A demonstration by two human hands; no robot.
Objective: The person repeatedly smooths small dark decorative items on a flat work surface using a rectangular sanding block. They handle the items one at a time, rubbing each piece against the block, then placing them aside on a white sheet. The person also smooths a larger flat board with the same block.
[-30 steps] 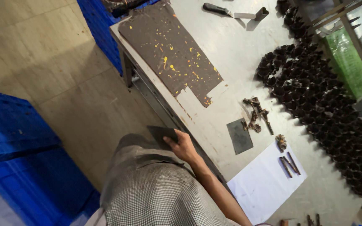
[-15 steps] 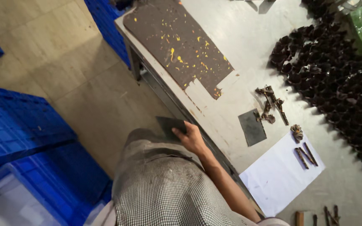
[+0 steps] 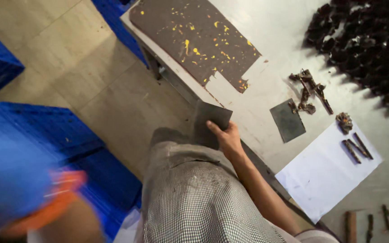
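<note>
My right hand [image 3: 227, 138] grips a dark grey rectangular sheet [image 3: 210, 120], thumb on top, at the edge of the pale worktable [image 3: 266, 81] and above my knee in checked trousers [image 3: 194, 193]. At the lower left is a heavily blurred shape, which looks like my left forearm with an orange band [image 3: 57, 198] and a blue-covered hand [image 3: 14, 180]. Its fingers cannot be made out.
On the table lie a brown mat spattered with yellow [image 3: 194, 40], a second small grey sheet [image 3: 287, 120], white paper [image 3: 325, 175] with two dark strips [image 3: 356, 147], small rusty parts [image 3: 309, 90] and a big heap of dark pieces [image 3: 365, 40]. Blue crates [image 3: 5, 63] stand on the tiled floor.
The view has moved closer and shifted. My right hand has lifted the grey sheet from beside my knee up towards the table edge. A blurred blue and orange shape has entered at the lower left.
</note>
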